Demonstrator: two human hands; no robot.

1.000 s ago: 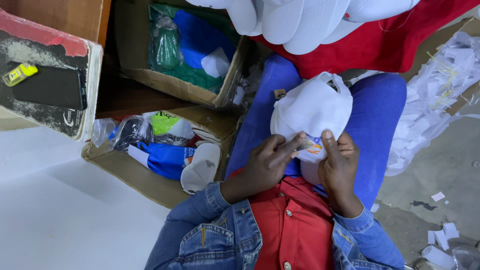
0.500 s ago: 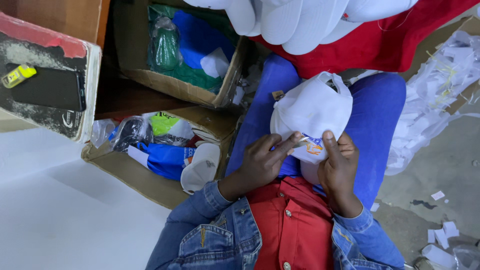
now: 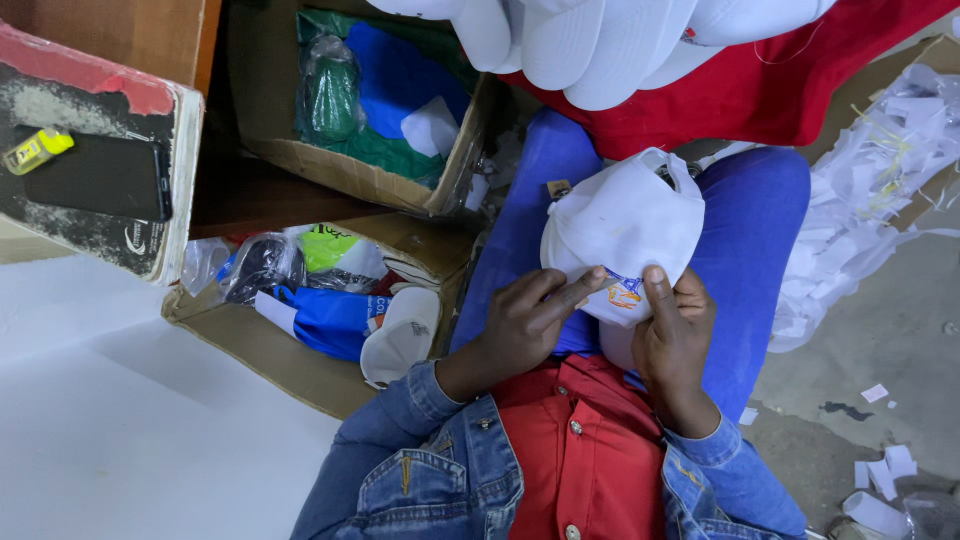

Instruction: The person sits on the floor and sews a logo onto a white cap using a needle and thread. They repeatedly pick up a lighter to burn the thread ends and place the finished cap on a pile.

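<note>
A concrete floor (image 3: 880, 330) littered with paper scraps (image 3: 880, 200) lies around the seated person, with open cardboard boxes (image 3: 300, 350) close by. On the lap rests a white cap (image 3: 625, 220). The left hand (image 3: 525, 320) and right hand (image 3: 675, 335) pinch its front edge, fingers (image 3: 575, 290) clamped beside a small coloured emblem (image 3: 625, 292). Judging by the stack of white caps (image 3: 600, 40) on red cloth (image 3: 770, 90), several look finished; this one looks still in hand.

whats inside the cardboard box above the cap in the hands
The box holds blue cloth, green cloth in a clear bag and a white piece. Anything beneath these, and the box floor, is covered.
</note>
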